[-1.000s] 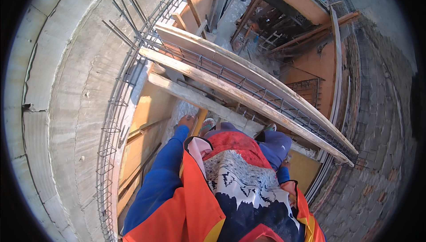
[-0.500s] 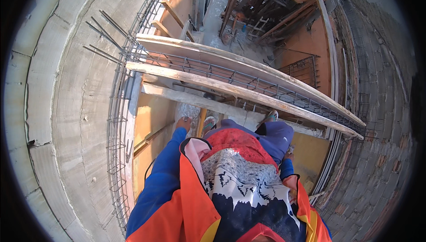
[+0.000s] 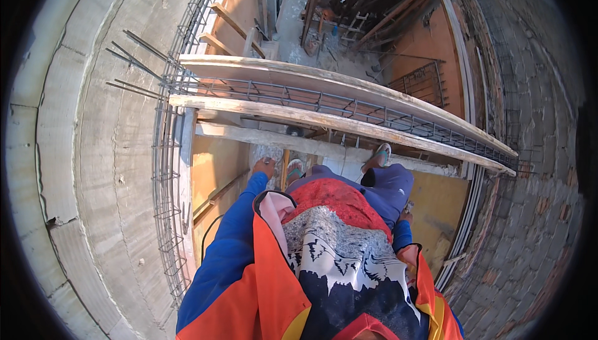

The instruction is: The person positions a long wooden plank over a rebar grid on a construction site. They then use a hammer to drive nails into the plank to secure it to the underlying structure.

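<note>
My left hand (image 3: 265,166), at the end of a blue sleeve, is held out beside my left leg. Its fingers look slightly apart, and no object shows in them. A narrow yellow wooden post (image 3: 285,167) stands just to its right. Close against my right thigh is my right hand (image 3: 405,215), mostly covered by the sleeve and trousers. Its fingers appear curled round a small greyish thing (image 3: 409,206) too small to name. Ahead of my feet, two long boards (image 3: 349,125) flank a steel rebar cage (image 3: 299,97).
My sandalled feet (image 3: 382,155) are beside a concrete-smeared beam (image 3: 268,135). Far below lies a floor (image 3: 293,22) with leaning timbers (image 3: 314,6). Rebar cages (image 3: 163,184) run along the left wall, with bar ends (image 3: 134,59) sticking out. A brick wall (image 3: 529,228) rises on the right.
The view has shifted a little, so the boards and rebar sit somewhat left and more level. My right foot shows farther forward, and my left hand is slightly higher in view.
</note>
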The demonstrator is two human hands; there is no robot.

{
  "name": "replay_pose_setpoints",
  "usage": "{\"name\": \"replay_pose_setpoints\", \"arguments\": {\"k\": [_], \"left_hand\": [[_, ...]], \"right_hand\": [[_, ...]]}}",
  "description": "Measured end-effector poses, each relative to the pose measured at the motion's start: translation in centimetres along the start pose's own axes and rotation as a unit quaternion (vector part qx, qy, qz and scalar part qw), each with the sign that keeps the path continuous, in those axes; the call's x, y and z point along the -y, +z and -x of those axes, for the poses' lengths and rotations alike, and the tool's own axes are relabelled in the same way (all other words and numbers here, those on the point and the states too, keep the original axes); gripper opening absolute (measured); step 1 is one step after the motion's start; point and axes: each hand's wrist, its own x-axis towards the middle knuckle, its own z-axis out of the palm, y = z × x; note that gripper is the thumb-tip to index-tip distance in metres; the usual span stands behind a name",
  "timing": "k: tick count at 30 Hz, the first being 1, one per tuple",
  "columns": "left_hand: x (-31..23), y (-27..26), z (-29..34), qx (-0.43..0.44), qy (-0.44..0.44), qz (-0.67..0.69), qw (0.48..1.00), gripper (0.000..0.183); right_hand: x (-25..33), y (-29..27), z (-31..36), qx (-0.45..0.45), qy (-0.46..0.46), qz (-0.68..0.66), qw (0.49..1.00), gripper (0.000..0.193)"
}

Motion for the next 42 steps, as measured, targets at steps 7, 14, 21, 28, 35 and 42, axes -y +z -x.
{"name": "replay_pose_setpoints", "arguments": {"k": [7, 14, 21, 28, 35, 42], "left_hand": [[1.8, 1.0, -0.3, 0.008, 0.006, 0.022, 1.0, 0.051], [1.8, 1.0, -1.3, 0.013, 0.0, 0.048, 0.999, 0.046], [0.5, 0.0, -1.4, -0.013, 0.042, 0.013, 0.999, 0.047], [3.1, 1.6, -5.7, 0.05, -0.006, 0.1, 0.994, 0.051], [3.8, 0.4, -8.1, 0.165, -0.037, 0.212, 0.962, 0.035], [-0.2, -2.1, -7.1, 0.194, 0.081, 0.082, 0.974, 0.039]], "right_hand": [[-0.5, 0.8, -0.4, 0.005, 0.004, -0.024, 1.0, 0.066], [0.2, 1.0, -0.1, 0.006, 0.033, -0.013, 0.999, 0.067], [0.7, 0.7, 1.5, 0.01, 0.034, -0.063, 0.997, 0.069], [1.6, 0.7, 2.8, 0.033, 0.101, -0.059, 0.993, 0.066], [4.1, -1.2, 6.8, 0.027, 0.121, -0.145, 0.982, 0.058], [4.2, -0.6, 9.4, 0.041, 0.142, -0.219, 0.965, 0.066]]}}
